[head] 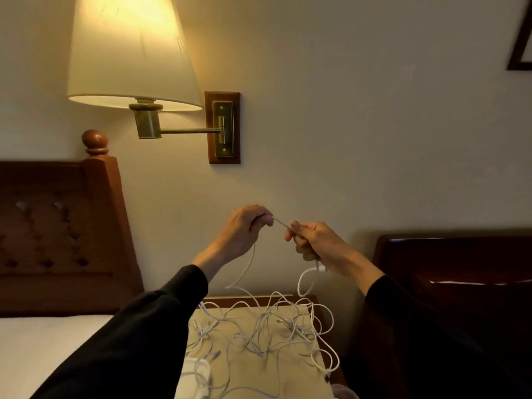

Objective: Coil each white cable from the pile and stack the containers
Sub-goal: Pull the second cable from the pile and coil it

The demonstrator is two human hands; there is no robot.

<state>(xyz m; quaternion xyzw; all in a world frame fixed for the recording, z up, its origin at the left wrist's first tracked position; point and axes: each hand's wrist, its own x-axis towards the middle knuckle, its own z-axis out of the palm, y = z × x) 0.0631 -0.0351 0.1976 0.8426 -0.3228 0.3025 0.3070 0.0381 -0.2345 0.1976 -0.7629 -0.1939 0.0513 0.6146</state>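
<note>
Both hands are raised in front of the wall, above a nightstand. My left hand [244, 230] pinches one white cable [247, 267], and my right hand [312, 240] grips the same cable a short way along. A taut stretch runs between them. From the left hand the cable hangs down into the tangled pile of white cables [267, 329] on the nightstand. A loop with a connector [321, 267] dangles under my right wrist. A white container [198, 375] sits at the near left of the pile, partly hidden by my left sleeve.
The nightstand [290, 384] has a pale cloth top and a wooden rim. A bed with a carved headboard [57, 234] is at the left. A lit wall lamp [132, 53] hangs above it. Dark wooden furniture [449, 269] stands at the right.
</note>
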